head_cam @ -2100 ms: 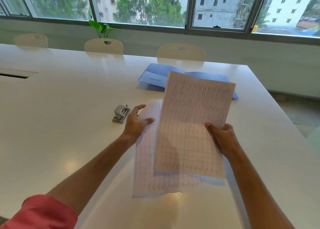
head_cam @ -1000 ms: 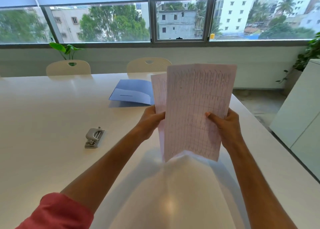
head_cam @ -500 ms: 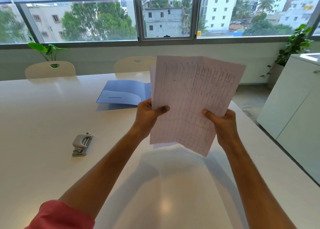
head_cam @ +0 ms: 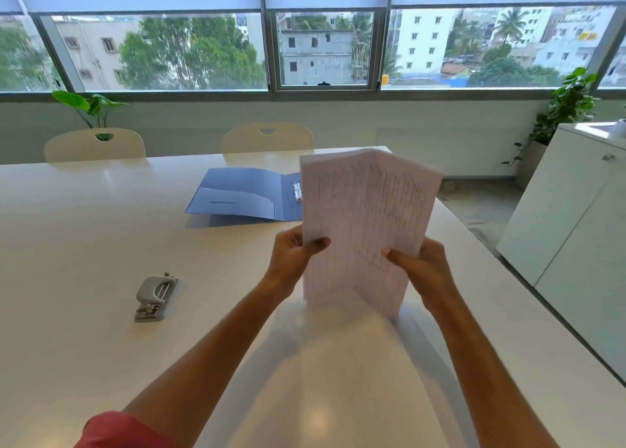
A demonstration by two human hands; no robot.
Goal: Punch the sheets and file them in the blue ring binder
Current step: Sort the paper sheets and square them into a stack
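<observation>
Sheets held upright in both hands, binder open behind

Left hand (head_cam: 293,256) grips the left edge of the printed sheets (head_cam: 367,217), thumb in front, fingers curled behind. Right hand (head_cam: 420,264) grips the lower right edge the same way. Stack stands upright, bottom edge on or just above the white worktop (head_cam: 84,244), slightly blurred. Blue ring binder (head_cam: 244,195) lies open flat behind the sheets, rings partly hidden. Grey hole punch (head_cam: 155,298) sits left of the hands, apart from them.
</observation>
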